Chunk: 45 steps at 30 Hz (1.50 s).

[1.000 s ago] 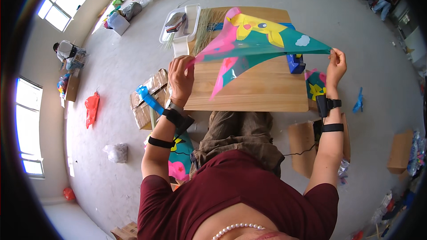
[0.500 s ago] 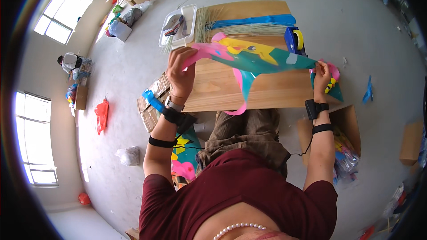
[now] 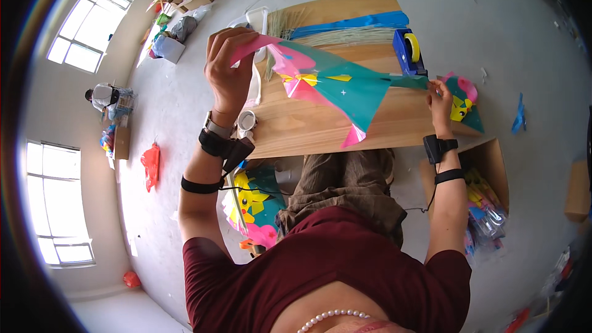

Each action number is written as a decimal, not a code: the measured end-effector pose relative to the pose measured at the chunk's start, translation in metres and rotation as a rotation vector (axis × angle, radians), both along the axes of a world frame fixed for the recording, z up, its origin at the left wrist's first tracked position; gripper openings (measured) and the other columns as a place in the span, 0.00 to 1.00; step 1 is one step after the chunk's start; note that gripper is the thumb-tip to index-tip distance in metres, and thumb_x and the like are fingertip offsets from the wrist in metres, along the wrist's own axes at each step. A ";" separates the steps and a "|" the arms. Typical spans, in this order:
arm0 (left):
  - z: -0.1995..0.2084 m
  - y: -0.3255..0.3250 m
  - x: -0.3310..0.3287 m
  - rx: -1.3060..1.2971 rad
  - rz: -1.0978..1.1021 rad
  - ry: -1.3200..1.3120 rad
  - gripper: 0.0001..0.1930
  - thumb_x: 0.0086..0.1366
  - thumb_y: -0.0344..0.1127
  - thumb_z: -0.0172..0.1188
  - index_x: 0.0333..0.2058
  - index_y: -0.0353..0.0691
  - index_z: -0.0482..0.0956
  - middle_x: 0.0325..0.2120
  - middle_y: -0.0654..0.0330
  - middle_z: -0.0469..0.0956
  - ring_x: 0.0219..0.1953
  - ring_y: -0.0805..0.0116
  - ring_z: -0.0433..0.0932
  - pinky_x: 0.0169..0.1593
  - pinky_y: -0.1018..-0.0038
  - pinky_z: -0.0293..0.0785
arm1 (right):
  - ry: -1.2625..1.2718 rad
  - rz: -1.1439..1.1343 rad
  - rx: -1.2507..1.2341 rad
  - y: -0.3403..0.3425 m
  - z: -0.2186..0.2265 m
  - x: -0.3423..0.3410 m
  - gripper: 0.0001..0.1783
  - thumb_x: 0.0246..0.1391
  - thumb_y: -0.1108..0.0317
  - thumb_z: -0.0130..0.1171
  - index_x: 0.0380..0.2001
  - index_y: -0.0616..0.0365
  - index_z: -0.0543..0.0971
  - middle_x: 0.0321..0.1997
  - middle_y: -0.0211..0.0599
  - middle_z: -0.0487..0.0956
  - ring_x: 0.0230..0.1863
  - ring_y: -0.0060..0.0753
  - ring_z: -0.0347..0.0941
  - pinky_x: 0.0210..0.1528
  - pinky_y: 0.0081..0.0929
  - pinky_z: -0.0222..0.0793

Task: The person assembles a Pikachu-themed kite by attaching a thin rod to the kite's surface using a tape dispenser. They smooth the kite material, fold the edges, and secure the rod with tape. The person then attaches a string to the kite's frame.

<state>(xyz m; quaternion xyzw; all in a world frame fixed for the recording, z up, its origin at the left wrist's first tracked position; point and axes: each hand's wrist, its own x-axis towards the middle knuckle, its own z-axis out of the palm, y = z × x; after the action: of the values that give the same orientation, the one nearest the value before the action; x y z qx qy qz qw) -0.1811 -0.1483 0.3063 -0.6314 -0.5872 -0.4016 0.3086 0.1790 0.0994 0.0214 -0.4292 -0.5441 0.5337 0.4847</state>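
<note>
A thin kite sail, printed in teal, pink and yellow, is stretched above the wooden table. At its pink upper-left corner, my left hand is closed, raised higher than the right. My right hand pinches the narrow teal end on the other side. The middle of the sail sags and folds, with a pink tip hanging toward the table's near edge. Similar printed sails lie beside the table, one to the right and one by my left leg.
Thin pale sticks and a blue strip bundle lie along the table's far part. A blue tape dispenser stands at the right edge. Near the left edge are a tape roll and a white tray. An open carton sits on the right.
My left hand has risen and moved left, pulling its corner up. The sail has turned and now slopes down to the right, with more of its teal face showing.
</note>
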 end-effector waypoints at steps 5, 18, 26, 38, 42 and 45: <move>0.007 0.010 -0.003 -0.040 -0.025 -0.072 0.14 0.52 0.17 0.67 0.37 0.40 0.85 0.38 0.59 0.84 0.43 0.58 0.81 0.48 0.67 0.77 | 0.157 0.067 -0.160 0.017 -0.012 0.005 0.06 0.63 0.71 0.61 0.42 0.60 0.80 0.28 0.26 0.78 0.18 0.17 0.72 0.20 0.15 0.63; 0.043 0.034 -0.013 -0.224 -0.142 0.000 0.15 0.54 0.18 0.65 0.40 0.40 0.86 0.39 0.59 0.85 0.44 0.60 0.81 0.50 0.69 0.78 | 0.220 0.186 -0.395 0.032 -0.005 -0.007 0.04 0.65 0.72 0.59 0.42 0.59 0.77 0.33 0.30 0.80 0.28 0.22 0.79 0.31 0.15 0.75; 0.051 0.047 -0.022 -0.391 -0.263 -0.504 0.15 0.63 0.18 0.56 0.45 0.37 0.85 0.36 0.63 0.86 0.32 0.77 0.82 0.37 0.81 0.80 | 0.403 0.128 -0.425 0.021 -0.008 -0.030 0.06 0.65 0.72 0.59 0.42 0.62 0.76 0.35 0.36 0.81 0.34 0.28 0.82 0.36 0.19 0.81; 0.084 0.077 -0.043 -0.532 -0.394 -0.686 0.13 0.66 0.20 0.53 0.48 0.32 0.80 0.40 0.55 0.84 0.33 0.70 0.84 0.37 0.77 0.80 | 0.140 -0.369 0.254 -0.031 0.022 -0.074 0.14 0.67 0.61 0.60 0.47 0.60 0.75 0.34 0.30 0.77 0.25 0.18 0.71 0.24 0.18 0.64; 0.086 0.078 -0.028 -0.536 -0.334 -0.745 0.13 0.62 0.16 0.52 0.42 0.31 0.81 0.31 0.57 0.85 0.24 0.71 0.84 0.28 0.79 0.80 | 0.164 0.171 -0.106 -0.081 0.099 -0.122 0.14 0.64 0.59 0.65 0.40 0.60 0.79 0.36 0.31 0.80 0.19 0.14 0.67 0.20 0.16 0.58; 0.088 0.084 -0.029 -0.536 -0.299 -0.734 0.11 0.63 0.17 0.53 0.42 0.31 0.80 0.31 0.57 0.84 0.24 0.71 0.84 0.27 0.79 0.80 | 0.153 0.386 -0.251 -0.080 0.109 -0.142 0.13 0.61 0.59 0.67 0.37 0.58 0.80 0.32 0.30 0.82 0.15 0.14 0.66 0.15 0.13 0.53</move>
<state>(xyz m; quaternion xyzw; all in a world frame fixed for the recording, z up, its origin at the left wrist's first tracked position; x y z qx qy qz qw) -0.2101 -0.0643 0.3940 -0.5828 -0.6429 -0.4725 -0.1543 0.0372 0.0194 0.1305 -0.3324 -0.5072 0.7109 0.3561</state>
